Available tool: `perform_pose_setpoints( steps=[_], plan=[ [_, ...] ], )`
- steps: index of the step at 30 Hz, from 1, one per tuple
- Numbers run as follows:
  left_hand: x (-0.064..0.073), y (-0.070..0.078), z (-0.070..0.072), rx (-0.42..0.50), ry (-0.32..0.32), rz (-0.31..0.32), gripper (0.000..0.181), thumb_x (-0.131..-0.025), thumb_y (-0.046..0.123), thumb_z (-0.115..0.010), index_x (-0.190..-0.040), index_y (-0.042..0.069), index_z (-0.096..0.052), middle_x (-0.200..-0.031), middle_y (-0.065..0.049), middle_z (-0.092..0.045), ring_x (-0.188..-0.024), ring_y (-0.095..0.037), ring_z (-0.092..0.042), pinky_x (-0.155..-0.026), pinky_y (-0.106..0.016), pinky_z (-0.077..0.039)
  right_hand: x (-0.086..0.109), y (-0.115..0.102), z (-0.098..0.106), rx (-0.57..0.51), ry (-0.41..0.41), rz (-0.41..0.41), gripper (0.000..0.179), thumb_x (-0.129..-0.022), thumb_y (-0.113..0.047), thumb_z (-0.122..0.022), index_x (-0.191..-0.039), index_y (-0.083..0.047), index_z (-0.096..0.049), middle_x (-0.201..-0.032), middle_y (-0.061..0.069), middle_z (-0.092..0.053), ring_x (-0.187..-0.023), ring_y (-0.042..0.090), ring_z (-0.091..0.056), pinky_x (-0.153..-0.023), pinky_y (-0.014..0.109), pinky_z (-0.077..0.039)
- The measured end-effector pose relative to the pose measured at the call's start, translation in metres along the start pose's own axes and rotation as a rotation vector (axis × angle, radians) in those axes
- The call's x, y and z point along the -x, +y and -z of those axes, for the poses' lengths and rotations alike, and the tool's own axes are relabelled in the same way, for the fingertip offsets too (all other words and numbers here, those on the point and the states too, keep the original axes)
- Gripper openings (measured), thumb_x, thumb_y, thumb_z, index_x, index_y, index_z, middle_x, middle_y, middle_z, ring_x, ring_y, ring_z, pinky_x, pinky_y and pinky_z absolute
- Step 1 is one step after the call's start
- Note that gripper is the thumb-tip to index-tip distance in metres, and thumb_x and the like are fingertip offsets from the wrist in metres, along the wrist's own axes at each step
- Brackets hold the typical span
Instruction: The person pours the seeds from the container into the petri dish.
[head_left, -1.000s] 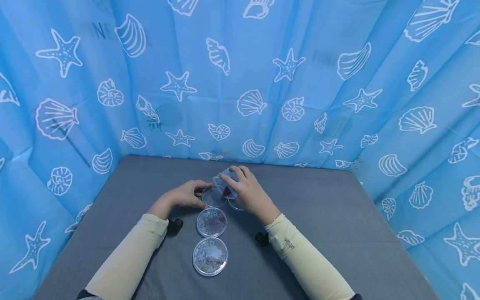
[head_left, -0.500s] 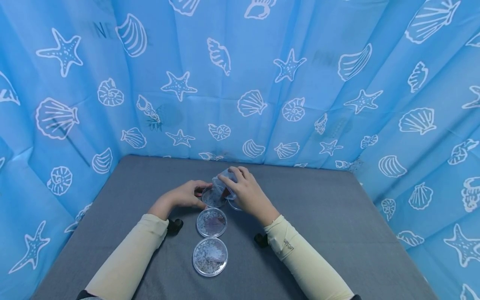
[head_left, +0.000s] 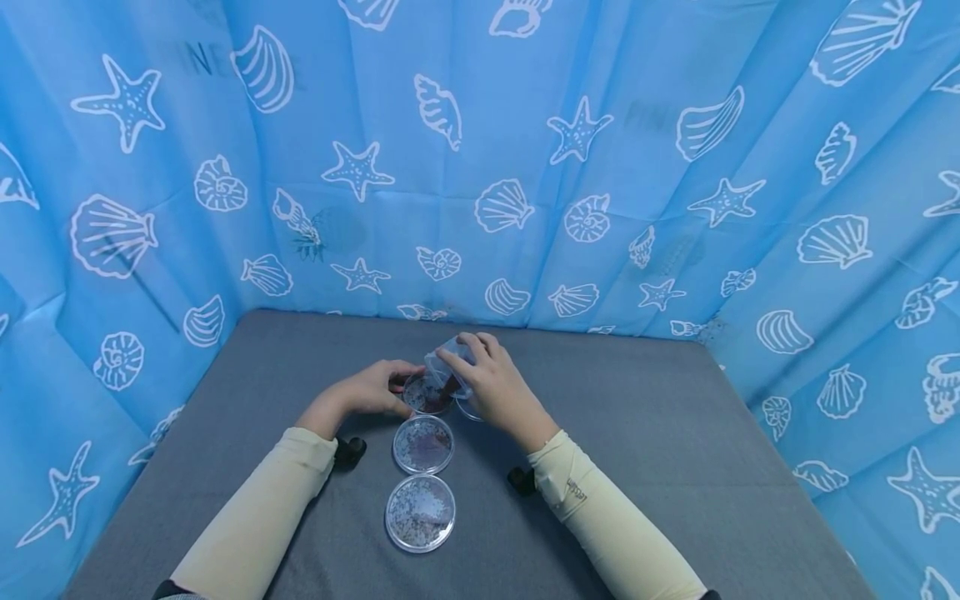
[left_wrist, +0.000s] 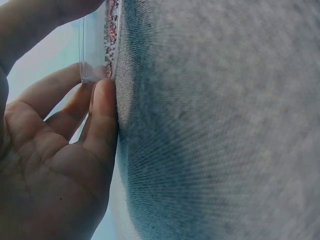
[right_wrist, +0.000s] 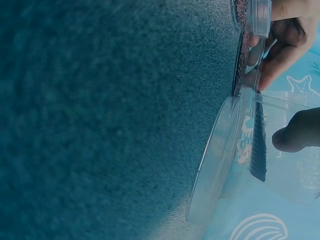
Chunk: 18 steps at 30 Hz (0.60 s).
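Observation:
My left hand (head_left: pixel 367 388) grips a clear round petri dish (head_left: pixel 422 398) on the table, thumb and fingers around its sides. In the left wrist view, reddish grains (left_wrist: pixel 111 30) lie along the dish's bottom. Over its right side, my right hand (head_left: pixel 495 383) holds a clear plastic cup (head_left: pixel 441 362), tipped with its mouth toward the dish. Dark reddish-brown grains (right_wrist: pixel 258 150) rest against the cup's lower wall and run out at the lip. Partly hidden beneath the right hand and cup lies another clear dish or lid (right_wrist: pixel 215 160).
Two more petri dishes, a middle one (head_left: pixel 423 445) and a nearer one (head_left: pixel 420 513), line up toward me with speckled contents. Grey cloth (head_left: pixel 637 450) covers the table. A blue shell-print curtain (head_left: pixel 480 167) encloses the back and sides.
Dark grains have spilled from the cup into the held dish, whose bottom has grown darker and more covered. Both hands stay almost in place.

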<state>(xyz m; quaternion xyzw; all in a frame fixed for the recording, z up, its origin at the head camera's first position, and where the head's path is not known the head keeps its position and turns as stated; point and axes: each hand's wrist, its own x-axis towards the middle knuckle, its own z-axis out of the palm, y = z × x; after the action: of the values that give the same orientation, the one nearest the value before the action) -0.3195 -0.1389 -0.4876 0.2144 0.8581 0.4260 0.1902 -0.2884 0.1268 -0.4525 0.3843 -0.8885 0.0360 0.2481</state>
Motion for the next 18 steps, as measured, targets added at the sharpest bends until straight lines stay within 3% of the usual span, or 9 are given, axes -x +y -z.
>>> perform_pose_setpoints(
  steps=[9, 14, 18],
  plan=[
    [0.0, 0.002, 0.001, -0.029, -0.005, -0.002, 0.089, -0.084, 0.013, -0.089, -0.161, 0.008, -0.045, -0.167, -0.017, -0.043, -0.148, -0.041, -0.048, -0.122, -0.052, -0.047, 0.003, 0.004, 0.0, -0.046, -0.018, -0.078, 0.086, -0.077, 0.002, -0.085, -0.154, -0.022, -0.054, -0.148, 0.021, -0.051, -0.137, 0.042, -0.05, -0.11, 0.052, -0.056],
    [-0.001, 0.002, 0.001, -0.029, -0.002, -0.007, 0.088, -0.084, 0.013, -0.089, -0.16, 0.007, -0.046, -0.166, -0.017, -0.045, -0.148, -0.041, -0.049, -0.121, -0.052, -0.048, 0.006, 0.006, 0.001, -0.145, -0.013, -0.172, 0.091, -0.073, 0.005, -0.087, -0.154, -0.02, -0.054, -0.149, 0.022, -0.05, -0.138, 0.045, -0.048, -0.102, 0.056, -0.059],
    [0.0, 0.002, 0.001, -0.028, -0.004, -0.01, 0.088, -0.084, 0.012, -0.089, -0.16, 0.007, -0.046, -0.166, -0.017, -0.044, -0.148, -0.041, -0.049, -0.121, -0.051, -0.048, 0.011, 0.008, 0.001, -0.235, -0.034, -0.269, 0.092, -0.075, -0.001, -0.091, -0.156, -0.019, -0.051, -0.151, 0.021, -0.047, -0.14, 0.045, -0.044, -0.101, 0.057, -0.059]
  ],
)
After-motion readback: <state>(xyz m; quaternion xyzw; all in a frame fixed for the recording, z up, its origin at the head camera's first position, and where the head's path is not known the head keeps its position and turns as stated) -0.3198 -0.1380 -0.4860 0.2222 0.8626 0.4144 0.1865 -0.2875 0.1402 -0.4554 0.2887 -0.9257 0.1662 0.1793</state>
